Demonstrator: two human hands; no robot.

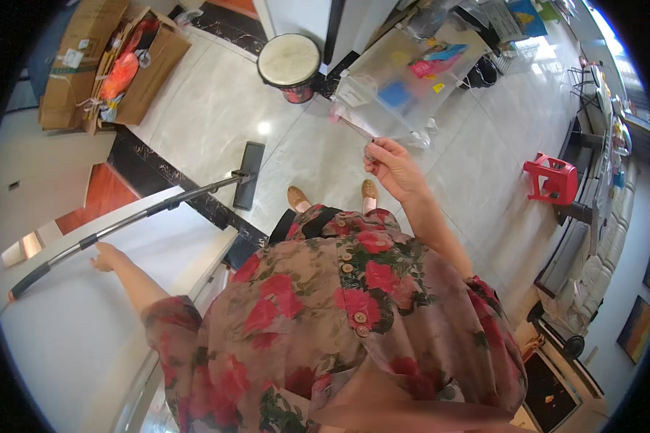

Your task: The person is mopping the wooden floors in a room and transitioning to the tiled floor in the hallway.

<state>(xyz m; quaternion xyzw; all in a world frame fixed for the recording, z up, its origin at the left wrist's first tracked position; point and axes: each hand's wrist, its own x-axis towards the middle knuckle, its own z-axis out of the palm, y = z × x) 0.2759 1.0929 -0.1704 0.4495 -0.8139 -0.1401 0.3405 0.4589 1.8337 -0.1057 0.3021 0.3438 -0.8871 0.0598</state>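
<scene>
At the lower left, my left hand [106,257] is at the pole of a flat mop [130,219]; its fingers are partly hidden, so whether they close round the pole is unclear. The mop's dark rectangular head [248,176] rests on the tiled floor near my feet. My right hand [391,165], raised in front of me right of centre, pinches one end of a thin stick-like tool [357,130]. A small pinkish, blurred tip is at the tool's far end, in front of the floor near a translucent plastic storage box.
A drum [288,59] stands by the wall corner, beside the translucent storage box [401,92]. Open cardboard boxes [151,76] are at the upper left. A red plastic stool [552,178] stands at right, near a sofa [596,281]. A white door [86,314] is at my left.
</scene>
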